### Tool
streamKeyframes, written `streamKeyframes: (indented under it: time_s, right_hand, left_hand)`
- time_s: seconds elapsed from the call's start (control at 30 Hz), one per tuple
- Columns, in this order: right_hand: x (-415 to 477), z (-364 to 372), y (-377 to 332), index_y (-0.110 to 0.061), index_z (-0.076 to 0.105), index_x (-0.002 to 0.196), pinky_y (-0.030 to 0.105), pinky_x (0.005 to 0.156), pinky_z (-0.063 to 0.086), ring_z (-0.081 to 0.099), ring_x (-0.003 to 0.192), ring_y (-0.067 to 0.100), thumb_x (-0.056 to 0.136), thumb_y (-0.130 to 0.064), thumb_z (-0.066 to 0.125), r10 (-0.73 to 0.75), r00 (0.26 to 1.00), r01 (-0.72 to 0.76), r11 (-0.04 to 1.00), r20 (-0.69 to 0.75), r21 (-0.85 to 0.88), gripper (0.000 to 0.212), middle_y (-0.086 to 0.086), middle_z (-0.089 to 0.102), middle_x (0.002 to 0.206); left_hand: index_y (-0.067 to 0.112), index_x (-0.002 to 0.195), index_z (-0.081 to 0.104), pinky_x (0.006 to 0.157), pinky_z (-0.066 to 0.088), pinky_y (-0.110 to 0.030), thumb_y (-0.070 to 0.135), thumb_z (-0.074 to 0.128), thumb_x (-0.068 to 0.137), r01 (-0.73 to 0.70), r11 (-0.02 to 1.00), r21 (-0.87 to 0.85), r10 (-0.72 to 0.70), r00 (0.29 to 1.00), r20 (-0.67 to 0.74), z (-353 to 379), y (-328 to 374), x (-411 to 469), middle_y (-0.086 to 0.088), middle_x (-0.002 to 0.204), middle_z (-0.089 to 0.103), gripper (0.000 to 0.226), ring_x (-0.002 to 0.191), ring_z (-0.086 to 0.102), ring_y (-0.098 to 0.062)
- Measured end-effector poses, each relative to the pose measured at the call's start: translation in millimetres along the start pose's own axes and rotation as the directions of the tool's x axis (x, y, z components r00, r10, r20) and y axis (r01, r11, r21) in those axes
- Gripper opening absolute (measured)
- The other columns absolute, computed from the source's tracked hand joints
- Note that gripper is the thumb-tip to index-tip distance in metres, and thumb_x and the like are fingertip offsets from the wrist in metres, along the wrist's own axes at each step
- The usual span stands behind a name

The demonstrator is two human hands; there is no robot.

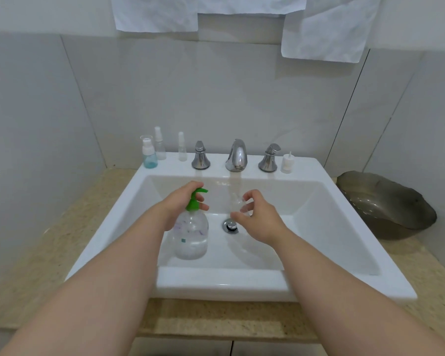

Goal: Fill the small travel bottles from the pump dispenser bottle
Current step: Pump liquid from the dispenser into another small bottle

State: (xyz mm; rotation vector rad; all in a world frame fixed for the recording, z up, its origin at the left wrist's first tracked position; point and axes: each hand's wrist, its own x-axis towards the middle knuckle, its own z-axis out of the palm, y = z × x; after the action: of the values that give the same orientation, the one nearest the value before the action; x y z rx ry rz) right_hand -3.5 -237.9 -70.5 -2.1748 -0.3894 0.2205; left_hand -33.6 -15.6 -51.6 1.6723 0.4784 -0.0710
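One white sink (216, 285) in beige counter (62, 242): left hand (179, 205) grips pump bottle (190, 238), right hand (261, 223) travel bottle (238, 201).

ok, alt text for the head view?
In a white sink, the left hand grips the green pump of a dispenser bottle while the right hand holds a small clear bottle beside it. Three more small bottles stand on the ledge left of the faucet.

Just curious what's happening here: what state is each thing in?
Pump dispenser bottle: upright in sink, partly full, left hand grips its green pump.
Clear travel bottle: held by right hand beside the pump.
Blue-liquid travel bottle: capped, upright on sink ledge.
Taller spray bottle: upright, apparently empty.
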Motion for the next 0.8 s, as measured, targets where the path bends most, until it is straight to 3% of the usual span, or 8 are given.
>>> streamKeyframes:
  time_s: [0.1,0.23,0.37,0.53,0.8]
  right_hand:
    - [2.1,1.7,1.1,-0.029,0.044,0.124,0.027,0.069,0.048,0.062,0.088,0.015,0.092,-0.036,0.072,-0.033,0.999,0.033,0.999,0.023,-0.008,0.043,-0.002,0.06,0.116]
    - [3.1,6.7,-0.8,-0.033,0.044,0.122,0.026,0.068,0.046,0.06,0.082,0.009,0.092,-0.037,0.072,-0.085,0.994,0.087,0.996,0.066,-0.024,0.042,-0.005,0.061,0.117]
    - [1.2,10.3,-2.4,-0.036,0.045,0.119,0.026,0.069,0.048,0.062,0.087,0.011,0.092,-0.039,0.072,-0.128,0.986,0.132,0.99,0.103,-0.04,0.038,-0.006,0.061,0.115]
    - [1.9,13.6,-3.0,-0.039,0.046,0.126,0.029,0.079,0.049,0.061,0.096,0.012,0.094,-0.044,0.069,-0.144,0.983,0.15,0.988,0.113,-0.044,0.04,-0.003,0.062,0.117]
    - [1.1,12.5,-6.5,-0.037,0.047,0.137,0.022,0.079,0.043,0.06,0.094,0.008,0.098,-0.045,0.064,-0.166,0.982,0.169,0.985,0.085,-0.032,0.044,-0.003,0.065,0.118]
  left_hand:
    - [0.013,0.09,0.06,0.105,0.046,-0.04,0.062,0.059,0.092,0.062,0.998,0.004,-0.062,0.998,-0.022,0.2,-5.2,0.1,-0.009,0.077,0.076,0.05,0.099,0.069,-0.034]
    - [0.012,0.074,0.064,0.084,0.042,-0.036,0.071,0.043,0.096,0.023,0.995,0.096,-0.016,0.998,-0.069,11.3,-8.4,0.3,-0.016,0.103,0.077,0.066,0.089,0.06,-0.025]
    - [0.009,0.072,0.066,0.095,0.041,-0.04,0.073,0.026,0.101,-0.005,1.0,0.03,0.006,0.999,-0.04,6.5,-10.8,-1.5,-0.015,0.096,0.076,0.081,0.091,0.061,-0.023]
    - [0.011,0.07,0.068,0.093,0.039,-0.039,0.065,0.036,0.102,-0.004,0.997,0.077,0.004,1.0,-0.002,7.6,-11.0,2.8,-0.009,0.09,0.075,0.07,0.093,0.059,-0.023]
    - [0.008,0.081,0.071,0.08,0.04,-0.033,0.064,0.036,0.102,-0.017,0.992,0.128,0.016,1.0,0.007,15.7,-9.2,7.2,-0.004,0.086,0.071,0.069,0.085,0.056,-0.02]
